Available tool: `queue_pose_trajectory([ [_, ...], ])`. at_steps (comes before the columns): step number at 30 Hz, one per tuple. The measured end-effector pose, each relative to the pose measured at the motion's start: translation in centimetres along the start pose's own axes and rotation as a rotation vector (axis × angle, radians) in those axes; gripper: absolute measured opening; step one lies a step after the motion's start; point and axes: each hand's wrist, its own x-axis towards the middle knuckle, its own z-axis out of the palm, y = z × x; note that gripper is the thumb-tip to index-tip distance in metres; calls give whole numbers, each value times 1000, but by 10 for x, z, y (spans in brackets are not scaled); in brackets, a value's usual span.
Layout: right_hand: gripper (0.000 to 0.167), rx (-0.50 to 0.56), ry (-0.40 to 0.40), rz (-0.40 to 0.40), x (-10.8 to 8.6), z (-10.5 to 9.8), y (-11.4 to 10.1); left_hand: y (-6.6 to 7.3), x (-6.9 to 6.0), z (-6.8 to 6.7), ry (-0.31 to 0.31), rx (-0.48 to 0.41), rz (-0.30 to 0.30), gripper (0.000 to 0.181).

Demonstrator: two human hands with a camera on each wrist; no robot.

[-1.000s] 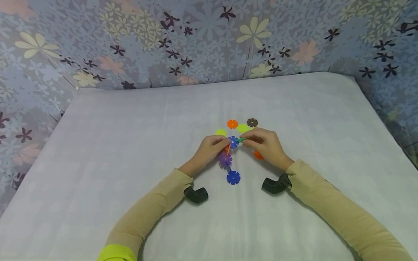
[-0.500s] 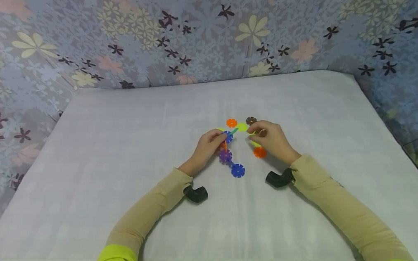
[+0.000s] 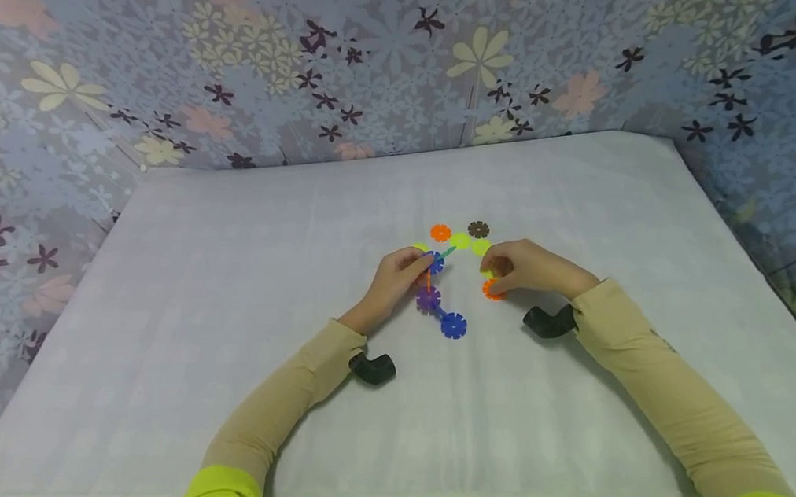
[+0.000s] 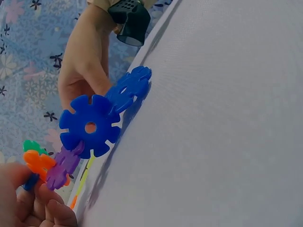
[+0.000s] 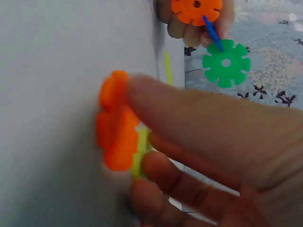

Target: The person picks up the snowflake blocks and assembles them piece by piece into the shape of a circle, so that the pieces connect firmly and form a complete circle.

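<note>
My left hand (image 3: 396,279) pinches a chain of interlocked notched plastic discs. In it are a blue disc (image 3: 435,262) by the fingertips, a green disc (image 5: 227,63), an orange disc (image 4: 39,162), a purple disc (image 3: 428,299) and, at the near end, another blue disc (image 3: 454,326). Low over the table, my right hand (image 3: 526,269) has its thumb on a loose orange disc (image 5: 120,142), with curled fingers beside a yellow disc (image 5: 142,146). Its index fingertip is hidden behind the thumb in the right wrist view.
Beyond the hands lie an orange disc (image 3: 441,233), a brown disc (image 3: 478,229) and several yellow discs (image 3: 460,241). A white cloth covers the table (image 3: 262,237). Floral fabric (image 3: 381,60) hangs behind it. A black curved piece (image 3: 373,369) sits at each wrist.
My right hand has let go of the green disc, moved right and come down to the loose orange disc. The left hand still holds the chain, whose near end has swung slightly right.
</note>
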Motion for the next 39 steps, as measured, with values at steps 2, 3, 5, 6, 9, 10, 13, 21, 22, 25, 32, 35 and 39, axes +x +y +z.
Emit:
queue_pose_trajectory([
  [2,31,-2,-14,-19,0,-1,-1,0,0,-1,-16,15,6,17],
  [3,31,-6,-21,-25,0,-1,-1,4,-1,-1,-29,19,6,16],
  [5,28,-14,-35,-26,-1,-1,-3,11,-4,-2,-58,31,9,16],
  [6,26,-22,-38,-25,-1,-1,-4,15,-5,-2,-71,38,10,15],
  [9,20,-51,-32,-15,-2,-2,-6,22,-8,-2,-94,52,5,15],
  [10,19,-54,-31,-10,-2,-2,-6,20,-6,-2,-97,59,2,15],
  [13,18,-46,-23,-8,-2,-1,-5,11,-2,-3,-94,71,-10,15],
  [21,18,319,295,1,7,10,9,0,1,-3,-89,89,12,17],
  [22,19,363,332,-1,8,12,11,0,1,-2,-88,88,12,16],
  [25,22,491,360,-7,10,16,16,1,0,-2,-86,88,8,16],
  [32,18,773,296,2,10,24,11,3,0,-2,-94,89,-2,16],
  [35,19,802,286,4,10,26,9,2,0,-3,-104,80,5,18],
  [39,20,824,268,4,10,28,8,-1,0,-3,-114,75,22,19],
])
